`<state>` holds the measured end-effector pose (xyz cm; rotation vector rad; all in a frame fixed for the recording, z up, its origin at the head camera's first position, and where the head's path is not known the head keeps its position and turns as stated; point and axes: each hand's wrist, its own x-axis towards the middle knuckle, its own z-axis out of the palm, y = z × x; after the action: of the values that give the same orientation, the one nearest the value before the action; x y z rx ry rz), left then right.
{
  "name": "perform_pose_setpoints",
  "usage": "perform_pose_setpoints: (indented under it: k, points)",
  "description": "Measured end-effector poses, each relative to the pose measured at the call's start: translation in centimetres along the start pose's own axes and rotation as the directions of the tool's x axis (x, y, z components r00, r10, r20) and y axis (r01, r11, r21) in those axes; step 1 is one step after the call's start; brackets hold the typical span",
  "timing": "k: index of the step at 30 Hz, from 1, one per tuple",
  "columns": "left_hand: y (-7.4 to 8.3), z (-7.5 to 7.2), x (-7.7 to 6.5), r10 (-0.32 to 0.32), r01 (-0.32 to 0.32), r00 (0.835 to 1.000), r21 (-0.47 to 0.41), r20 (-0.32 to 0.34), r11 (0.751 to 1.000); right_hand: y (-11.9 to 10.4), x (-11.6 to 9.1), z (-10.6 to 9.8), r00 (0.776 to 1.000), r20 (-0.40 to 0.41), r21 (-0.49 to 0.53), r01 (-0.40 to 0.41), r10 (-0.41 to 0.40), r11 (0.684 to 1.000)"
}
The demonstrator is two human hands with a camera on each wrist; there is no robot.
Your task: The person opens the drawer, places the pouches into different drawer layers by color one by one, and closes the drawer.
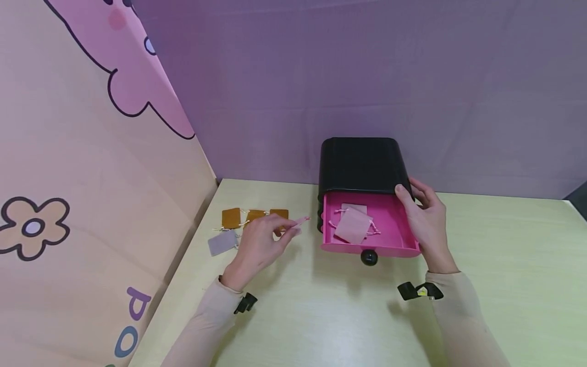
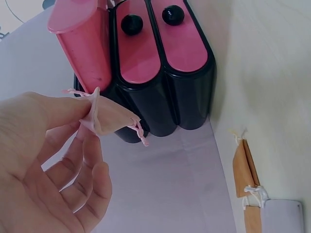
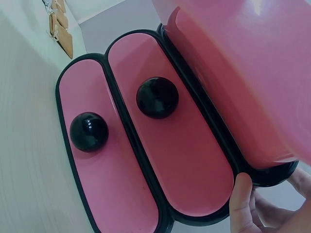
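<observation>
Pinching a small pink pouch (image 1: 300, 221) between thumb and fingers, my left hand (image 1: 263, 247) hangs over the desk (image 1: 348, 311) in the head view, with the pouch at nine o'clock from an open pink drawer (image 1: 390, 224). At least two pale pink pouches (image 1: 354, 225) lie overlapping inside it. Around my left hand, three brown pouches (image 1: 231, 218) run from ten to one o'clock, and a grey pouch (image 1: 222, 243) lies at nine. My right hand (image 1: 428, 221), well apart from the left, grips the black cabinet (image 1: 364, 163) at four o'clock.

In the left wrist view, the open drawer is at eleven o'clock from the held pouch, two closed drawers (image 2: 138, 53) at one, and brown and grey pouches at four.

In the right wrist view, around the middle knob (image 3: 157, 97), another knob (image 3: 89, 132) sits at eight, brown pouches at ten, and my right thumb (image 3: 240, 204) at five, against the cabinet's black rim.
</observation>
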<state>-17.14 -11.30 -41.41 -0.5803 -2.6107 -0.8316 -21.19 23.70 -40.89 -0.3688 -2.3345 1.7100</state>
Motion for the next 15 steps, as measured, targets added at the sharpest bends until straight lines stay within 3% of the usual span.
perform_pose_setpoints:
  k: [15]
  points:
    - [2.2,-1.0,0.5,0.012,-0.012,1.0,-0.011,-0.026,1.0,0.0,0.1,0.0,1.0,0.001,-0.002,-0.007,0.007,1.0]
